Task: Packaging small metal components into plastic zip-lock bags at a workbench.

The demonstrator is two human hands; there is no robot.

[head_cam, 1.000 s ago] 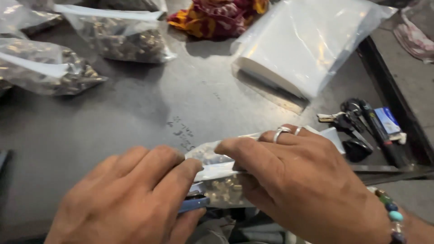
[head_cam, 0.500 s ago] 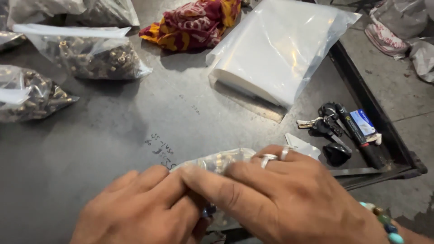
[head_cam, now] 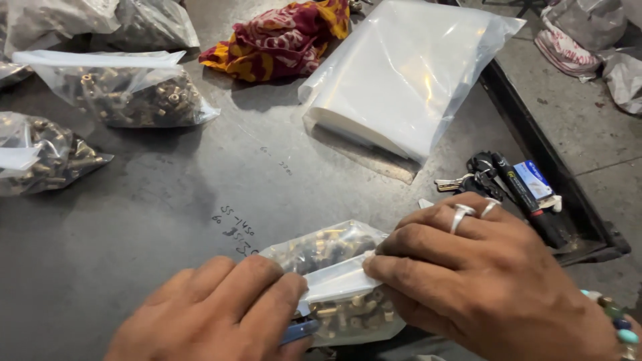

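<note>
Both hands pinch a small bag of brass parts at the bench's near edge.

The left hand [head_cam: 221, 311] and right hand [head_cam: 495, 281] have their fingers clamped on the folded top of the bag [head_cam: 341, 284]; a blue tool [head_cam: 299, 330] shows under the left. Keys [head_cam: 488, 180] lie near the right edge, filled bags [head_cam: 134, 93] at the far left, a plastic sleeve stack [head_cam: 408, 73] and a red cloth [head_cam: 281, 37] at the far edge.

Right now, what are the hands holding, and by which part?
Both hands, left hand and right hand, pinch a small clear bag of metal parts by its folded top strip.
</note>
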